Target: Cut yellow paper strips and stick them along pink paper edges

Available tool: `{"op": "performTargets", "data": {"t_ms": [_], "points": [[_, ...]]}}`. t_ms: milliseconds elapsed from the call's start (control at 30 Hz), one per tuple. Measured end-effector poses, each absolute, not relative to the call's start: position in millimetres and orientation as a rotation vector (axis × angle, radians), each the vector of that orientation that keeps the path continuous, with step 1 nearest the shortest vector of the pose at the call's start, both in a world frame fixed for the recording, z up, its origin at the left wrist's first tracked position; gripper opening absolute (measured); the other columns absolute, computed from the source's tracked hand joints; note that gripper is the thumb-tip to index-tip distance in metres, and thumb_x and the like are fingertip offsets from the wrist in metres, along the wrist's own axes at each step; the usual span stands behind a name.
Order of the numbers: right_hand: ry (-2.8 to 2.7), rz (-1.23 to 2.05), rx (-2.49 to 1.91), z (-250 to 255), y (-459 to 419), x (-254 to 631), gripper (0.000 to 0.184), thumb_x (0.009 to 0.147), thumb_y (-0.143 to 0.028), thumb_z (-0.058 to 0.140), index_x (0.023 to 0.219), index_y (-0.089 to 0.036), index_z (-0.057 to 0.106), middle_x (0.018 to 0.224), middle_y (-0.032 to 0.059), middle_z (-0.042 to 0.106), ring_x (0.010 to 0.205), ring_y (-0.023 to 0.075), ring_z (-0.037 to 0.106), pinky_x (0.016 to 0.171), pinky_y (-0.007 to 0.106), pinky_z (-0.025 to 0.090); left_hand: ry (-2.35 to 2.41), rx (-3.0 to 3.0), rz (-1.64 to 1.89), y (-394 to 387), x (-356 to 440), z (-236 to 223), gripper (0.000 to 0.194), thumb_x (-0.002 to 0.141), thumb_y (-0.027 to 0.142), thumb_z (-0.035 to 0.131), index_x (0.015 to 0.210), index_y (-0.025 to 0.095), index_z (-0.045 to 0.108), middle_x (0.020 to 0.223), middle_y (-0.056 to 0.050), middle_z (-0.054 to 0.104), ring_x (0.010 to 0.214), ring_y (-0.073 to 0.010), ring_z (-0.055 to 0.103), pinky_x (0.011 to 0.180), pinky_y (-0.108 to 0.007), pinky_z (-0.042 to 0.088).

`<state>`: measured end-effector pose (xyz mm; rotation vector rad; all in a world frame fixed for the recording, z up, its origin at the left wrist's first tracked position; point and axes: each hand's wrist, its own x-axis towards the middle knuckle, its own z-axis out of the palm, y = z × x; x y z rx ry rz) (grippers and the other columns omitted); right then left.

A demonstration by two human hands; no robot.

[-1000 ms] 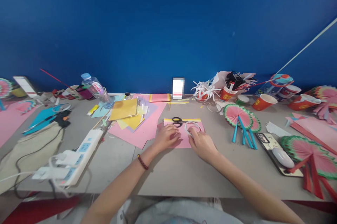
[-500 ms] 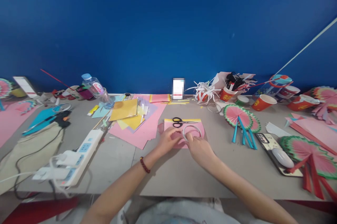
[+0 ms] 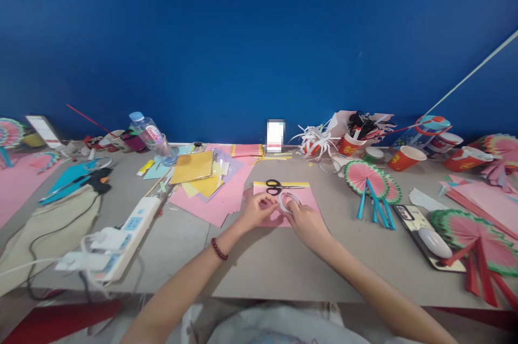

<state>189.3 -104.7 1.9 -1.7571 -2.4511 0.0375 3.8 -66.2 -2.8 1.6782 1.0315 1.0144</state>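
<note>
Both of my hands meet over a pink paper sheet (image 3: 307,199) with a yellow strip along its far edge. My right hand (image 3: 305,221) grips a white roll of tape (image 3: 288,202), held tilted just above the sheet. My left hand (image 3: 257,210) pinches at the roll's left side, fingers curled; a bead bracelet (image 3: 219,249) circles that wrist. Black scissors (image 3: 275,187) lie on the sheet's far edge, just beyond my fingers.
Pink and yellow sheets (image 3: 202,182) are stacked to the left, with a white power strip (image 3: 121,236) and cables nearer. Folded paper fans (image 3: 374,185) lie on the right, beside a phone and mouse (image 3: 433,239). Red cups (image 3: 404,157) and a bottle (image 3: 154,136) line the back.
The tape roll went from lying flat on the pink sheet to being lifted and tilted in my right hand. My left hand moved in to pinch its edge.
</note>
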Motion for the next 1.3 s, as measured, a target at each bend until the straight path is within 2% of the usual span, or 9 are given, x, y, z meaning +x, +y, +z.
{"op": "performTargets", "data": {"t_ms": [200, 267, 333, 433, 533, 700, 867, 1100, 1300], "points": [[-2.347, 0.283, -1.692, 1.3, -105.6, 186.4, 0.016, 0.094, -0.032, 0.045, 0.094, -0.018, 0.052, 0.079, 0.0073, 0.066, 0.075, 0.0228, 0.063, 0.061, 0.026, 0.037, 1.040, 1.617, 1.097, -65.6, 8.0, -6.2, 0.018, 0.075, 0.031, 0.064, 0.085, 0.016, 0.060, 0.082, -0.003, 0.065, 0.073, -0.0126, 0.061, 0.069, -0.025, 0.051], [-2.245, 0.448, -1.630, 1.4, -105.7, 185.9, 0.014, 0.093, -0.030, 0.045, 0.100, -0.019, 0.050, 0.081, 0.0053, 0.065, 0.074, 0.0209, 0.063, 0.061, 0.026, 0.039, 1.053, 1.629, 1.117, -65.9, 7.4, -5.2, 0.019, 0.075, 0.029, 0.063, 0.089, 0.017, 0.060, 0.082, -0.002, 0.064, 0.073, -0.0123, 0.061, 0.068, -0.024, 0.051], [-2.159, 0.572, -1.563, 1.2, -105.4, 185.1, 0.020, 0.093, -0.028, 0.044, 0.111, -0.020, 0.047, 0.084, 0.0044, 0.065, 0.075, 0.0195, 0.063, 0.062, 0.026, 0.042, 1.063, 1.660, 1.103, -67.9, 5.5, -1.7, 0.019, 0.076, 0.027, 0.062, 0.093, 0.017, 0.060, 0.081, -0.002, 0.065, 0.074, -0.0124, 0.062, 0.069, -0.024, 0.051], [-2.133, 0.627, -1.474, -0.3, -104.6, 183.0, 0.027, 0.093, -0.027, 0.043, 0.119, -0.022, 0.046, 0.095, 0.0066, 0.065, 0.084, 0.0198, 0.063, 0.064, 0.027, 0.045, 1.117, 1.730, 1.052, -74.7, 1.4, 5.7, 0.020, 0.077, 0.022, 0.059, 0.096, 0.018, 0.062, 0.078, -0.001, 0.065, 0.072, -0.0125, 0.062, 0.069, -0.024, 0.051], [-2.132, 0.613, -1.438, -3.4, -103.3, 180.8, 0.024, 0.092, -0.026, 0.042, 0.115, -0.023, 0.051, 0.103, 0.0079, 0.065, 0.087, 0.0199, 0.063, 0.065, 0.028, 0.046, 1.191, 1.766, 1.033, -83.3, -2.1, 10.6, 0.023, 0.076, 0.018, 0.059, 0.098, 0.019, 0.065, 0.075, 0.000, 0.066, 0.070, -0.0126, 0.061, 0.069, -0.024, 0.051], [-2.055, 0.614, -1.412, -7.2, -97.1, 180.7, 0.016, 0.089, -0.029, 0.048, 0.100, -0.023, 0.058, 0.085, 0.0039, 0.064, 0.069, 0.0161, 0.057, 0.064, 0.027, 0.044, 1.251, 1.702, 1.051, -90.3, -5.9, 10.2, 0.024, 0.075, 0.020, 0.061, 0.098, 0.020, 0.066, 0.075, 0.000, 0.069, 0.070, -0.0140, 0.064, 0.069, -0.025, 0.052], [-2.030, 0.673, -1.303, -7.3, -88.8, 181.8, 0.012, 0.088, -0.026, 0.050, 0.082, -0.022, 0.059, 0.077, 0.0018, 0.061, 0.067, 0.0146, 0.053, 0.063, 0.026, 0.041, 1.305, 1.648, 1.063, -88.8, -11.9, 11.2, 0.021, 0.075, 0.022, 0.063, 0.094, 0.020, 0.071, 0.081, -0.004, 0.074, 0.076, -0.0170, 0.068, 0.073, -0.028, 0.053], [-2.068, 0.684, -1.323, -8.4, -90.8, 179.7, 0.010, 0.087, -0.024, 0.051, 0.084, -0.021, 0.061, 0.078, 0.0017, 0.062, 0.066, 0.0139, 0.052, 0.061, 0.025, 0.038, 1.325, 1.607, 1.010, -85.8, -17.1, 8.6, 0.013, 0.076, 0.029, 0.063, 0.076, 0.019, 0.072, 0.079, -0.004, 0.074, 0.074, -0.0189, 0.068, 0.071, -0.027, 0.052], [-2.109, 0.687, -1.380, -2.3, -94.1, 176.2, 0.011, 0.087, -0.022, 0.049, 0.086, -0.021, 0.061, 0.082, 0.0023, 0.063, 0.071, 0.0147, 0.054, 0.062, 0.025, 0.038, 1.463, 1.871, 0.951, -87.7, -20.8, 3.9, 0.015, 0.085, 0.026, 0.054, 0.079, 0.021, 0.067, 0.080, -0.002, 0.071, 0.073, -0.0171, 0.064, 0.068, -0.027, 0.047]]}}
